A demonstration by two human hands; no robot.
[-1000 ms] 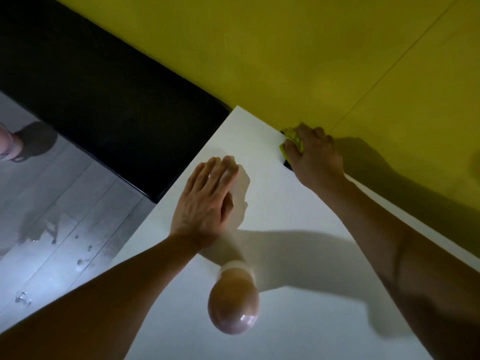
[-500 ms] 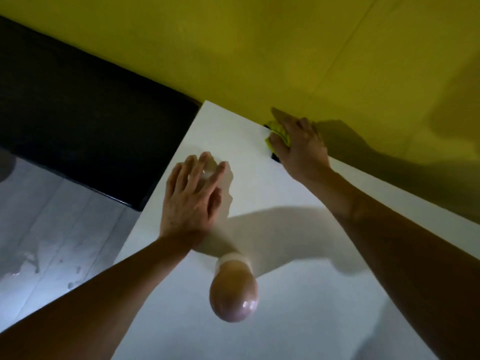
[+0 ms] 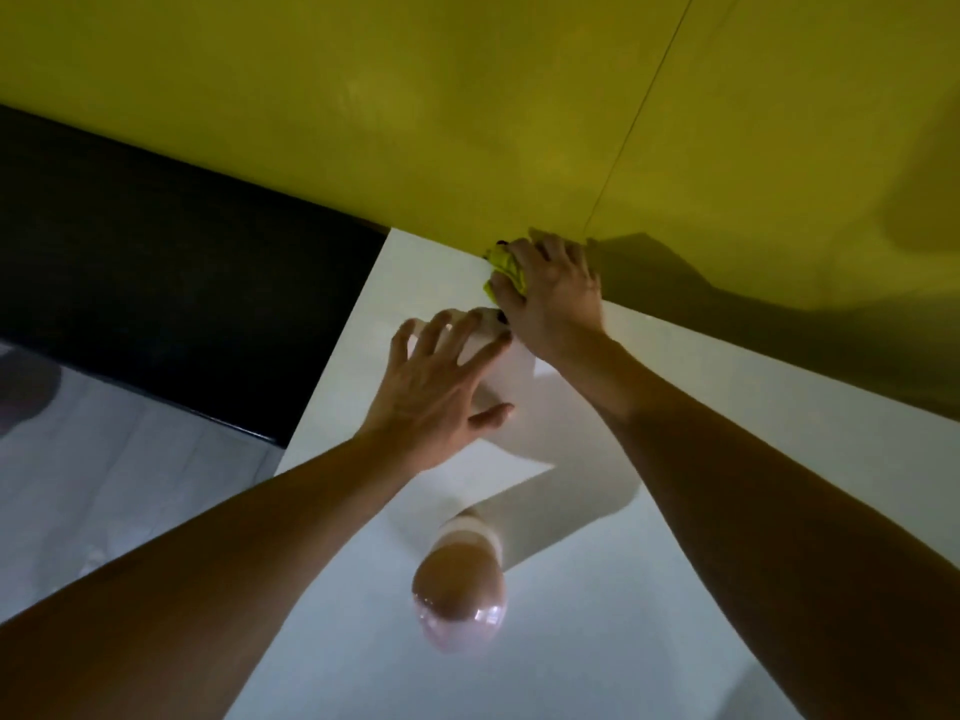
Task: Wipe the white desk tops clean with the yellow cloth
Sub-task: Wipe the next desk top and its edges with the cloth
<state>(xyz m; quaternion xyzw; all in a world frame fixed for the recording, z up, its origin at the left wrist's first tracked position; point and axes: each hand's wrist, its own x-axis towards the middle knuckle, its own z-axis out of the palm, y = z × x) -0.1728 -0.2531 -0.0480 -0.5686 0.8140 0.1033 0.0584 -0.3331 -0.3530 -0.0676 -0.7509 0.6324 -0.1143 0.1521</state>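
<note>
Now my right hand bunches the cloth at the desk's back edge (no writing visible); left hand lies spread flat.

A: What is hard to make out here?

B: Most of the yellow cloth, near the upper middle of the frame. The right hand covers it, so only a crumpled bit shows at the fingertips.

A: And the pink thing at lower centre?

B: The round pink object is blurred; I cannot tell what it is.

A: The arms?

B: Both forearms run off the bottom corners. The left hand hides the desk top under its palm, and I cannot tell whether the palm touches it.

A: Anything else?

B: The desk top is cut off at the bottom and right edges. A dark blur at the far left edge is unreadable.
</note>
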